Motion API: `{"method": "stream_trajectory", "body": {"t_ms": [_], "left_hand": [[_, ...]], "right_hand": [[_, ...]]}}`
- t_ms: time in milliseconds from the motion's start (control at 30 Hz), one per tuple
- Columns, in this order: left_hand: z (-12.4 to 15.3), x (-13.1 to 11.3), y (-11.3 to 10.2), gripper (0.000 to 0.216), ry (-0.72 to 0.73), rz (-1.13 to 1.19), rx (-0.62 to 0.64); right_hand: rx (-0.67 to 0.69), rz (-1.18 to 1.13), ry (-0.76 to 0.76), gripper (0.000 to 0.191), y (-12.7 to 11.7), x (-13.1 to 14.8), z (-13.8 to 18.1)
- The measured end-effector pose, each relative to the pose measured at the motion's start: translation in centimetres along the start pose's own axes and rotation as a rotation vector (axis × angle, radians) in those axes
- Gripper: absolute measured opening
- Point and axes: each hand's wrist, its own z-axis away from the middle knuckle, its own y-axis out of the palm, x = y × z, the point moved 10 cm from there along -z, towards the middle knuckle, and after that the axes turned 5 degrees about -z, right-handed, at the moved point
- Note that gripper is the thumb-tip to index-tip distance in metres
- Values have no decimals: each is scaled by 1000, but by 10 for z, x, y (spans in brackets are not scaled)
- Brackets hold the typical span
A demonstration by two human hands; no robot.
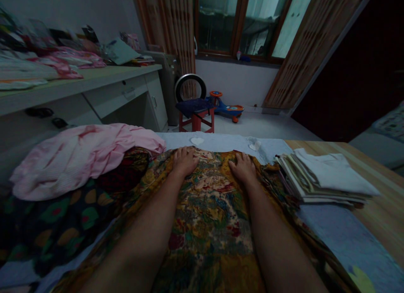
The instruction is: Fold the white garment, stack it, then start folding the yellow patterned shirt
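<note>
A mustard-yellow garment with a multicoloured print lies spread out in front of me on a light blue cloth. Near its far edge my left hand rests flat, fingers stretched away from me. My right hand lies the same way farther right, palm down with its fingers apart. Neither hand grips the fabric. Left of the garment is a heap with a pink cloth on top and a dark cloth with round spots below. Folded clothes, a white one uppermost, are stacked at the right.
A wooden surface shows beyond the blue cloth on the right. Along the left wall stands a desk covered with papers and cloths. A red stool and a blue ride-on toy stand on the floor below the window.
</note>
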Motion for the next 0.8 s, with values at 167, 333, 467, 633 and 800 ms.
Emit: {"method": "stream_trajectory", "body": {"t_ms": [167,333,467,633,800], "left_hand": [[0,1,5,67,-24,3,71],[1,1,6,67,-29,9,82],[1,1,6,68,-30,11,86],[1,1,7,70,-34,2,94],[1,2,8,67,-34,6,96]], "right_hand": [[-27,-18,5,59,-5,-1,1],[-101,-77,-169,41,-18,27,5],[-23,-118,-323,32,-13,52,13],[-1,-57,-251,36,-4,47,14],[-18,-25,-181,44,-4,34,11]]}}
